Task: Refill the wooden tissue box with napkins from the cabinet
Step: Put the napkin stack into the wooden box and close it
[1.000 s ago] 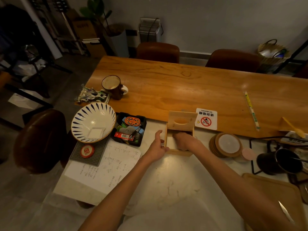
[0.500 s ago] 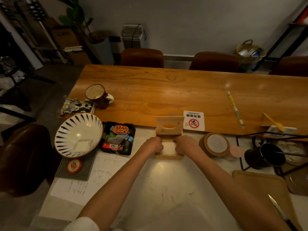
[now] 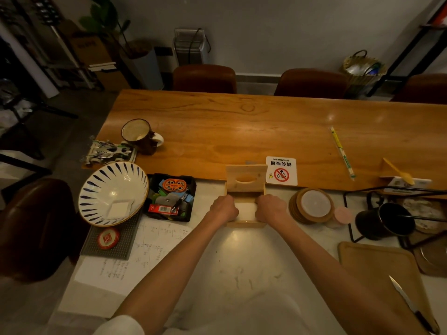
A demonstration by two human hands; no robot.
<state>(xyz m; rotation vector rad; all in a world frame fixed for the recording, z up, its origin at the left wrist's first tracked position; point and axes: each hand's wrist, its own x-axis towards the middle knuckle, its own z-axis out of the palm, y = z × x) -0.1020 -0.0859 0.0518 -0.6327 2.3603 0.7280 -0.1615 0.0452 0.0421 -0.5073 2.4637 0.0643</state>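
Sitting on the pale counter (image 3: 242,257) against the table (image 3: 242,131) edge, the box (image 3: 245,223) has its slotted lid (image 3: 246,178) raised. Left hand (image 3: 223,209) and right hand (image 3: 271,207) curl over its sides, pressing on white napkins (image 3: 246,210) inside.

The fingertips of both hands, the left hand (image 3: 223,209) and the right hand (image 3: 271,207), are hidden inside the open wooden tissue box (image 3: 245,223), so their grip cannot be told. Only a pale strip of the napkins (image 3: 246,209) is seen between them. The box's side walls are covered by the hands. The writing on the paper sheet (image 3: 150,252) near the worktop's left edge is too small to read. The knife (image 3: 408,303) is cut off at the lower right corner.
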